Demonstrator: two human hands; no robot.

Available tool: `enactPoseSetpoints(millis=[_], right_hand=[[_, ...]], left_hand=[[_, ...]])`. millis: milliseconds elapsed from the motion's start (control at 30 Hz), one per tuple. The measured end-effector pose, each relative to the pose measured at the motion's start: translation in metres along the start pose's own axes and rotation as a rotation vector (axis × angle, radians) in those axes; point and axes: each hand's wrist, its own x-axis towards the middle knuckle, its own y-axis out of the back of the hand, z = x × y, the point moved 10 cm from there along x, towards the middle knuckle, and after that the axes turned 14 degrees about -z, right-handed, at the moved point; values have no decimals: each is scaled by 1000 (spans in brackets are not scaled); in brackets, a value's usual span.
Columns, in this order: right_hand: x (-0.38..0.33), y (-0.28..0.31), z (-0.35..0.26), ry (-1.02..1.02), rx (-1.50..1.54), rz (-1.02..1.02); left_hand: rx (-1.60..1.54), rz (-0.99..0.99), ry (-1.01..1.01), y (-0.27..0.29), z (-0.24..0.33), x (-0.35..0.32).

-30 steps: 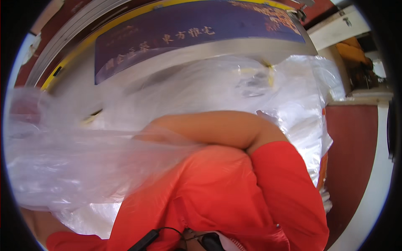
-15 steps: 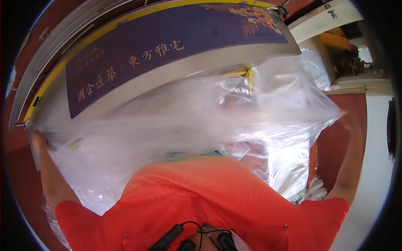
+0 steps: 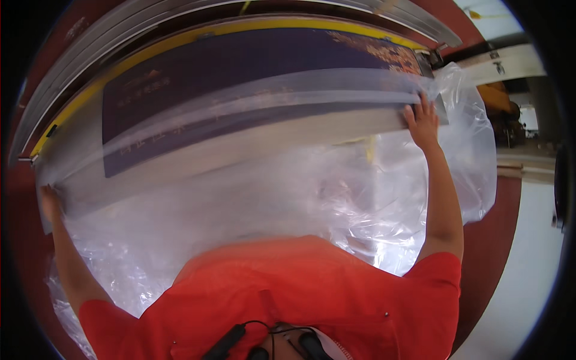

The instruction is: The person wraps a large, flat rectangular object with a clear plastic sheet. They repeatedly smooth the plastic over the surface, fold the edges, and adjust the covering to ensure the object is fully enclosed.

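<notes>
A wide clear plastic sheet (image 3: pixel 252 198) stretches in front of me, and its far part lies across a dark blue printed panel (image 3: pixel 198 60). This panel rests on a pale metal surface (image 3: pixel 78 174). At the far left edge of that surface my left hand (image 3: pixel 50 203) is closed on the sheet's corner, partly blurred. My right hand (image 3: pixel 425 123) is at the panel's right end, fingers spread and flat over the sheet's edge. Blur hides the fine folds of the sheet between my hands.
A yellow strip (image 3: pixel 252 25) edges the metal surface, with grey metal rails (image 3: pixel 180 13) beyond it. Crumpled clear plastic (image 3: pixel 474 144) hangs at the right, and more (image 3: pixel 114 276) lies at the lower left. A pale bench (image 3: pixel 510 66) stands at the far right over red flooring (image 3: pixel 495 234).
My right hand has moved inward and away from me, from the far right to the panel's right end, and opened. The plastic sheet now covers part of the panel. My left hand stays near the left edge.
</notes>
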Motion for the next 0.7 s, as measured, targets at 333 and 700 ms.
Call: enactPoseSetpoints(millis=[333, 700], right_hand=[[70, 21, -41, 105, 54, 326], [113, -26, 24, -83, 20, -18]], left_hand=[[-91, -71, 106, 28, -72, -48], [-182, -139, 61, 35, 17, 6]])
